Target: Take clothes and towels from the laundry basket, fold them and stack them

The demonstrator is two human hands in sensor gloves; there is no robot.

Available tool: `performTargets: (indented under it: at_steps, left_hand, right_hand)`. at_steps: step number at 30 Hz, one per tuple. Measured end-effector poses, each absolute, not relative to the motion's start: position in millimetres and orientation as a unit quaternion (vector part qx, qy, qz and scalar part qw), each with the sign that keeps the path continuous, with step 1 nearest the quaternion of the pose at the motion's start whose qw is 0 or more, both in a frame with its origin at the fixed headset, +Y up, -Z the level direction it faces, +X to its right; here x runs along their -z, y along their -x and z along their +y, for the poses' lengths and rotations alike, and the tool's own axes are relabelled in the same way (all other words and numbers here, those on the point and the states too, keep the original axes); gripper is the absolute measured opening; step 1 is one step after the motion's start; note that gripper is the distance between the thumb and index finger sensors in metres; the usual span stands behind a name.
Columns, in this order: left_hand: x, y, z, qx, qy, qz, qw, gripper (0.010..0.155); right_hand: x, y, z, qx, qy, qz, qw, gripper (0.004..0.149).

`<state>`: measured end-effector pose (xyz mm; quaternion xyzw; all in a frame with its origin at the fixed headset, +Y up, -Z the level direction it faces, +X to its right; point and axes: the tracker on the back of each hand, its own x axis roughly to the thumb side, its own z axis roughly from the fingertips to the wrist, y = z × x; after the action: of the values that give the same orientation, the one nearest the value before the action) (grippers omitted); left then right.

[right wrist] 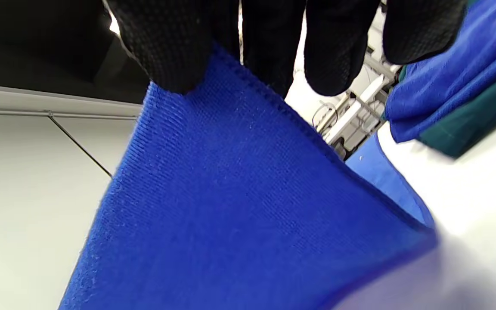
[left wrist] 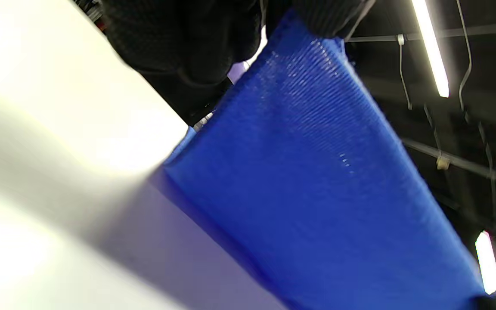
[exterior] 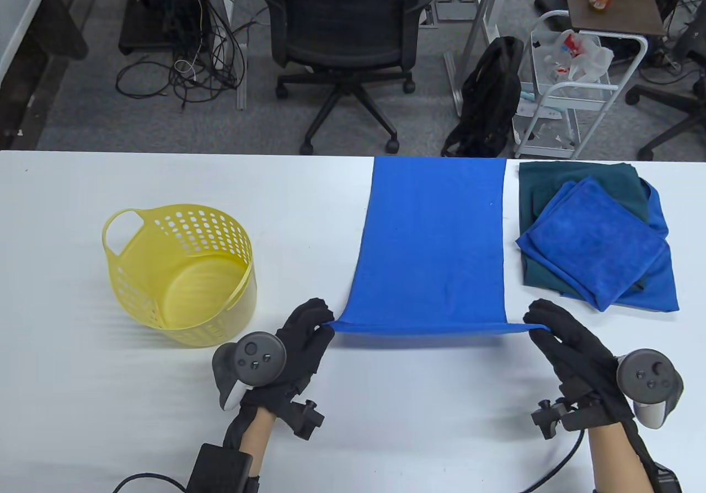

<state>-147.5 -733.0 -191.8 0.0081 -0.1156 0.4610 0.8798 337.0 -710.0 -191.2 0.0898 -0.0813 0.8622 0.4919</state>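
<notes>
Now the blue towel (exterior: 433,245) is pinched at both near corners by left hand (exterior: 300,338) and right hand (exterior: 568,344); they should be carried level to the far edge

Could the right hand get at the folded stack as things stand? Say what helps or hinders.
Probably not yet: the right hand pinches a near corner of the blue towel, as does the left hand. The stack lies close beyond it, with bare table between.
</notes>
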Motion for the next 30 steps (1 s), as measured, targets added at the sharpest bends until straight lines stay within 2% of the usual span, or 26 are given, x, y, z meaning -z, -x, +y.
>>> performTargets:
  at_steps: [6, 17, 21, 22, 26, 30]
  left_hand:
    - [185.2, 152.7, -732.2, -0.488, -0.002, -0.122, 0.864, 0.045]
    - [182.1, 148.2, -732.3, -0.476, -0.020, -0.133, 0.869, 0.044]
    - [182.4, 142.5, -734.2, -0.527, -0.051, -0.180, 0.829, 0.044]
    - [183.2, 140.6, -733.4, -0.544, -0.052, -0.195, 0.814, 0.045]
    - [183.0, 138.9, -726.9, -0.563, -0.090, -0.216, 0.793, 0.045]
    - [182.0, 137.4, -721.8, -0.557, -0.100, -0.229, 0.792, 0.045]
  right_hand:
    - [190.4, -332.9, -711.0, -0.830, -0.127, -0.044, 0.542, 0.042]
    - [189.2, -324.6, -710.4, -0.840, -0.143, -0.032, 0.523, 0.046]
    - [191.1, -320.8, -711.9, -0.829, -0.158, -0.029, 0.535, 0.047]
    - [190.6, -319.9, -711.7, -0.821, -0.161, -0.030, 0.548, 0.046]
    - [188.1, -319.9, -710.5, -0.792, -0.138, -0.107, 0.585, 0.041]
    - [188.7, -316.8, -710.6, -0.774, -0.171, -0.095, 0.602, 0.041]
